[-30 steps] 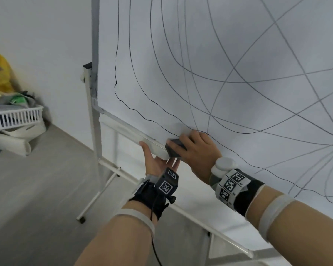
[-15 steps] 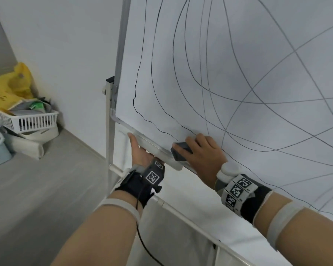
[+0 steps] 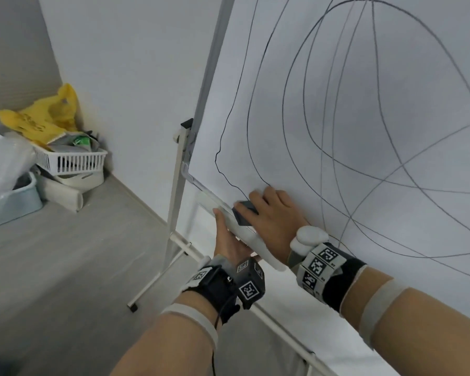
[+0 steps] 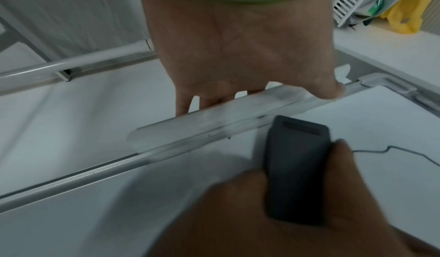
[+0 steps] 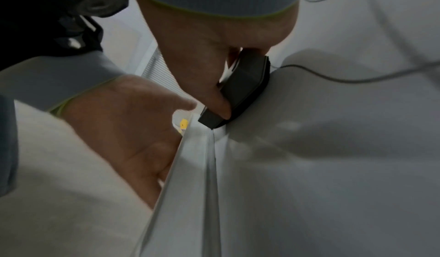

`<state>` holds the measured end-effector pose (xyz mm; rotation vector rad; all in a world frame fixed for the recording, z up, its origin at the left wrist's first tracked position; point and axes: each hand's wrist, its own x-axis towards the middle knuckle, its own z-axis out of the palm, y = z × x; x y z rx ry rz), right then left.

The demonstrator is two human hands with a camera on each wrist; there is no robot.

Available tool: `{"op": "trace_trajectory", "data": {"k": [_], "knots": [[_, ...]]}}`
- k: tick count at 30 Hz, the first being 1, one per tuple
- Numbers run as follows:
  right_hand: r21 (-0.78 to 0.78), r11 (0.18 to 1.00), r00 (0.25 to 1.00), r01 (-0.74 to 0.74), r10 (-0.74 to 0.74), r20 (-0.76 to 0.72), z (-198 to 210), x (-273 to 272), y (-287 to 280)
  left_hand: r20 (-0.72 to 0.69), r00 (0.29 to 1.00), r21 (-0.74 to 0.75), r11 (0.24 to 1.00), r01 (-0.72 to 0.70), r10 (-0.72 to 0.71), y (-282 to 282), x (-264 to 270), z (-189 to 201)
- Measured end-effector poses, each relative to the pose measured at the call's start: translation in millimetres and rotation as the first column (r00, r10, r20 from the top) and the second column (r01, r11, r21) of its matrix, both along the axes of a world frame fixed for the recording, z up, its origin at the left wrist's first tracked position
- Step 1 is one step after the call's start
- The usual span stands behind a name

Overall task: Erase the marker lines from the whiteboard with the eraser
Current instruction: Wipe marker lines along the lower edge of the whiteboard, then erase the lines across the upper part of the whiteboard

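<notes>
Now eraser (image 3: 245, 212) under right hand (image 3: 276, 222), against whiteboard (image 3: 364, 118).

Whiteboard (image 3: 364, 147): white, upright on stand, covered in crossing curved black marker lines (image 3: 248, 126). Eraser (image 3: 245, 212): dark grey, rectangular block, pressed flat against board's lower left area, just above the bottom tray, touching a line's end.
</notes>
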<state>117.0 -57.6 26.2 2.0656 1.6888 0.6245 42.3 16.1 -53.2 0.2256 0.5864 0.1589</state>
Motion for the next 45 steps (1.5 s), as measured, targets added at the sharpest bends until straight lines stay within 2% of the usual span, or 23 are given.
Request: {"op": "trace_trajectory", "data": {"k": [4, 8, 12, 15, 19, 21, 24, 28, 30, 32, 35, 37, 40, 42, 45], "knots": [[0.089, 0.996, 1.000, -0.019, 0.020, -0.003, 4, -12, 47, -0.024, 1.000, -0.003, 1.000, -0.020, 0.020, 26, -15, -9], [-0.009, 1.000, 1.000, -0.018, 0.018, 0.022, 9, -13, 69, 0.019, 0.995, -0.003, 0.995, -0.097, 0.097, 59, -16, 3], [-0.057, 0.998, 0.999, -0.006, 0.008, 0.041, 13, -6, 78, -0.044, 0.980, 0.005, 0.981, -0.193, 0.193, 94, -7, 11], [-0.044, 0.998, 0.998, -0.044, 0.046, 0.040, 15, -2, 92, -0.059, 0.972, 0.067, 0.973, -0.223, 0.227, 97, -8, 19], [0.076, 0.992, 0.990, -0.099, 0.091, 0.106, 33, -4, 126, -0.009, 0.954, -0.005, 0.954, -0.300, 0.300, 77, -6, 22], [0.181, 0.979, 0.989, -0.092, 0.069, 0.133, 50, -7, 145, -0.035, 0.968, -0.019, 0.968, -0.251, 0.250, 83, -10, 22], [0.208, 0.974, 0.988, -0.094, 0.065, 0.142, 50, -11, 155, -0.072, 0.984, -0.052, 0.985, -0.167, 0.163, 99, -15, 14], [-0.043, 0.990, 0.988, -0.136, 0.139, 0.071, -3, -12, 124, -0.025, 0.992, -0.028, 0.992, -0.125, 0.124, 110, -20, 11], [-0.096, 0.986, 0.988, -0.135, 0.141, 0.058, -16, -12, 112, -0.040, 0.992, 0.007, 0.993, -0.122, 0.122, 110, -18, 7], [-0.038, 0.989, 0.987, -0.146, 0.148, 0.064, -5, -11, 117, -0.063, 0.991, 0.021, 0.993, -0.113, 0.114, 110, -17, 7], [0.145, 0.986, 0.993, -0.085, 0.071, 0.096, 28, -3, 131, -0.114, 0.989, 0.031, 0.996, -0.087, 0.090, 105, -13, 14], [0.156, 0.983, 0.992, -0.100, 0.086, 0.094, 30, -3, 131, -0.092, 0.991, 0.013, 0.996, -0.094, 0.094, 104, -12, 16], [0.004, 0.992, 0.991, -0.130, 0.130, 0.037, 4, -4, 108, -0.113, 0.987, 0.083, 0.991, -0.107, 0.117, 108, -11, 19], [-0.053, 0.991, 0.992, -0.122, 0.123, 0.016, -7, -2, 90, -0.220, 0.964, 0.252, 0.963, -0.091, 0.149, 112, -13, 31], [-0.018, 0.982, 0.981, -0.187, 0.187, 0.050, -9, 8, 88, -0.401, 0.882, 0.430, 0.901, -0.059, 0.249, 140, -17, 44]]}}
